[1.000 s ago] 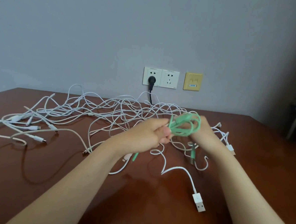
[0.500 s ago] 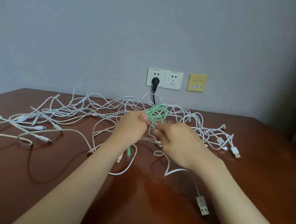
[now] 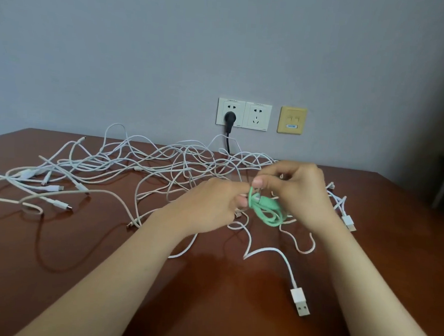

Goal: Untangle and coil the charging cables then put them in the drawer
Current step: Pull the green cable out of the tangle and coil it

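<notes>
So, a small coil of green cable [image 3: 267,211] is held over the table [image 3: 80,258], right between the two hands. It's pinched on its left edge by the fingers [image 3: 241,200] of the left hand [image 3: 210,206], which are curled in tight against the loops. The top of the coil is gripped by the right hand [image 3: 301,193]. The thumb is pressed in from above and the other fingers are curled over, so most of the coil is left hanging just below and between both sets of fingers. A greyish bit is seen right under the right thumb, but it's too blurred for it to be told what it is.

The pile of white cables [image 3: 164,164] is spread on the table beyond and to the left of the fingers, properly tangled, with a few strands running under both hands. One loose white strand is laid out on the near side of the fingers and ends in a white USB plug [image 3: 300,301] lying flat, well apart from the hands.

Beyond the fingers, on the wall, a double socket [image 3: 245,114] is seen with a black plug [image 3: 229,117] in it, and a yellow plate [image 3: 292,120] is mounted just beside that.
</notes>
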### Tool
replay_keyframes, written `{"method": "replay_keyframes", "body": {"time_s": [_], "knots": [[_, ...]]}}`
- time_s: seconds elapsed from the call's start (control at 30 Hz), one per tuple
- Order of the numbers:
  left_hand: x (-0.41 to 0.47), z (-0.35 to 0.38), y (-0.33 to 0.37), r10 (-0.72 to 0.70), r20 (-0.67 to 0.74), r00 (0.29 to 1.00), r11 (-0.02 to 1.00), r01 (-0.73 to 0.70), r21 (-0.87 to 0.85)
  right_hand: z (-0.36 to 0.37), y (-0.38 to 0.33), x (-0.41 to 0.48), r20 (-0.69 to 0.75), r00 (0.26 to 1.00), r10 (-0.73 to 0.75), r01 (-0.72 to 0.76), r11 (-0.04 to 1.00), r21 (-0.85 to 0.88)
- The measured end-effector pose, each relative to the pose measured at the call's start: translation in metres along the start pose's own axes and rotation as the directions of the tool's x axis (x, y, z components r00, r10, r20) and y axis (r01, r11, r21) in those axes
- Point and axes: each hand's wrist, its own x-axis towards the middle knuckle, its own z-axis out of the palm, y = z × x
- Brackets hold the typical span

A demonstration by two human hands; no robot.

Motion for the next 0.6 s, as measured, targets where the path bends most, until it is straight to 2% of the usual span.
{"method": "replay_keyframes", "body": {"time_s": [0.07, 0.13, 0.23, 0.33, 0.4, 0.47, 0.53, 0.6], "knots": [[0.000, 0.000, 0.003, 0.066, -0.025, 0.998, 0.980, -0.069, -0.189, -0.005, 0.001, 0.002, 0.044, 0.996, 0.081, -0.088, 0.973, 0.211], [-0.001, 0.003, 0.006, 0.072, -0.080, 0.994, 0.959, -0.091, -0.267, -0.006, 0.001, 0.003, 0.100, 0.986, 0.130, -0.156, 0.932, 0.326], [-0.001, 0.003, 0.011, 0.031, -0.240, 0.970, 0.952, -0.102, -0.289, -0.003, 0.002, 0.001, 0.095, 0.981, 0.168, -0.190, 0.927, 0.325], [0.004, 0.001, 0.007, -0.062, -0.432, 0.900, 0.950, -0.079, -0.301, 0.009, 0.006, 0.001, 0.094, 0.967, 0.236, -0.253, 0.928, 0.274], [0.007, 0.001, 0.002, -0.190, -0.491, 0.850, 0.933, 0.000, -0.361, 0.020, 0.009, 0.001, 0.054, 0.982, 0.181, -0.187, 0.971, 0.147], [0.010, 0.001, -0.003, -0.318, -0.492, 0.811, 0.891, 0.078, -0.447, 0.026, 0.010, 0.000, 0.004, 0.996, 0.091, -0.091, 0.994, -0.067], [0.011, 0.002, -0.007, -0.381, -0.479, 0.791, 0.869, 0.129, -0.478, 0.027, 0.004, -0.005, 0.013, 1.000, -0.008, 0.011, 0.964, -0.266], [0.011, 0.001, -0.010, -0.395, -0.492, 0.776, 0.877, 0.160, -0.452, 0.027, -0.006, -0.011, 0.093, 0.989, -0.117, 0.146, 0.885, -0.442]]}}
